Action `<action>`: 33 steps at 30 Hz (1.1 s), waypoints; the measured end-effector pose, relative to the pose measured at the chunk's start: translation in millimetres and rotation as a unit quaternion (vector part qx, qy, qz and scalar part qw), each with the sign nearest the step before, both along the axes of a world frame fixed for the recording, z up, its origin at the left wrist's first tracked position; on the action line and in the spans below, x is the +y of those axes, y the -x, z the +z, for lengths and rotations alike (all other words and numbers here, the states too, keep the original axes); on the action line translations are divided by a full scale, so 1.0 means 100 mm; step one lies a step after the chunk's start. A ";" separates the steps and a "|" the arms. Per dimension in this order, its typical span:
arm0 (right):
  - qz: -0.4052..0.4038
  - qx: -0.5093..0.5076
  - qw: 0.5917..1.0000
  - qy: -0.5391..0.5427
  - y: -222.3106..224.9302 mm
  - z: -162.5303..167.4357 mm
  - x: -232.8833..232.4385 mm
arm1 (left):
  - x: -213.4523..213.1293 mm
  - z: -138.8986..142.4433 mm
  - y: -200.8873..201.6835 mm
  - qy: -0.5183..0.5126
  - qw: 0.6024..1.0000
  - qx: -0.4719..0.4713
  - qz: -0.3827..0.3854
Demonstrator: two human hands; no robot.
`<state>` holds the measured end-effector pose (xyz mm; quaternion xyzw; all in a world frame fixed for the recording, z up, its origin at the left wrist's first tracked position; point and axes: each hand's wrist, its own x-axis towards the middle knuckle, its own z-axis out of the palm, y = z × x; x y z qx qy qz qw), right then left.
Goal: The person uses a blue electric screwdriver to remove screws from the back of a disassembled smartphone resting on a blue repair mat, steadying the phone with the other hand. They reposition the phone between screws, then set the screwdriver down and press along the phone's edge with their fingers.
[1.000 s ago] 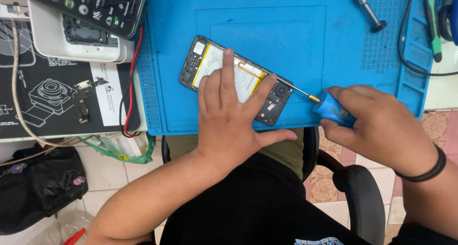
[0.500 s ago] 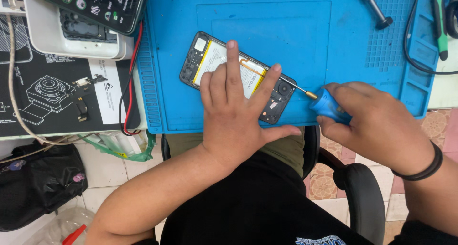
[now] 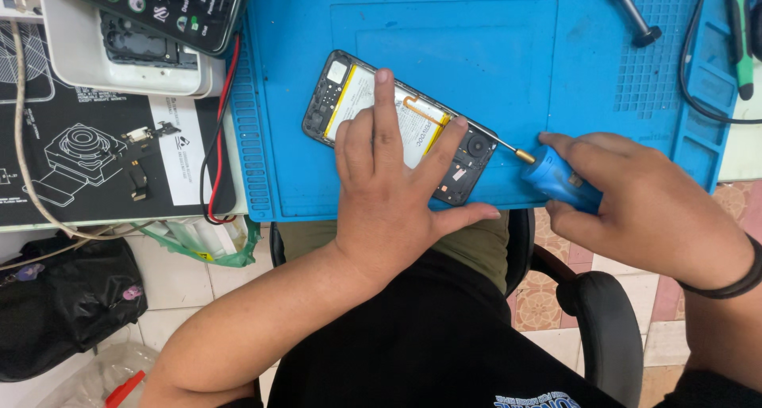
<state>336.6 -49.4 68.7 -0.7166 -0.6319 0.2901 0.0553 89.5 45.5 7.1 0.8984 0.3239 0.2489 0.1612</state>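
Phone, back cover off, lies slanted on the blue mat, long axis running upper-left to lower-right. Left hand presses flat on it, fingers spread. Right hand grips a blue screwdriver, its tip reaching the phone's lower-right end.

Matt blue rubbery mat, glossy plastic screwdriver handle

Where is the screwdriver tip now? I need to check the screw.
On the opened phone, at its right end on the blue mat; the blue screwdriver is in the right hand.
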 end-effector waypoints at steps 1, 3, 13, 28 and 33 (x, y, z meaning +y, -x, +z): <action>0.000 -0.006 1.000 0.007 0.00 0.00 0.00 | 0.00 0.00 0.00 0.001 1.000 -0.001 0.001; 0.000 -0.017 1.000 0.021 0.00 -0.01 -0.01 | 0.00 -0.01 -0.01 0.001 1.000 -0.003 0.005; 0.009 -0.007 1.000 -0.001 0.04 0.02 0.05 | -0.01 -0.01 -0.03 0.001 1.000 0.000 0.009; 0.042 -0.003 0.999 -0.019 0.10 0.00 0.18 | -0.03 -0.05 -0.02 -0.004 1.000 -0.017 0.022; 0.030 -0.013 0.999 0.001 0.15 0.00 0.20 | -0.03 -0.04 -0.02 0.001 1.000 -0.017 0.026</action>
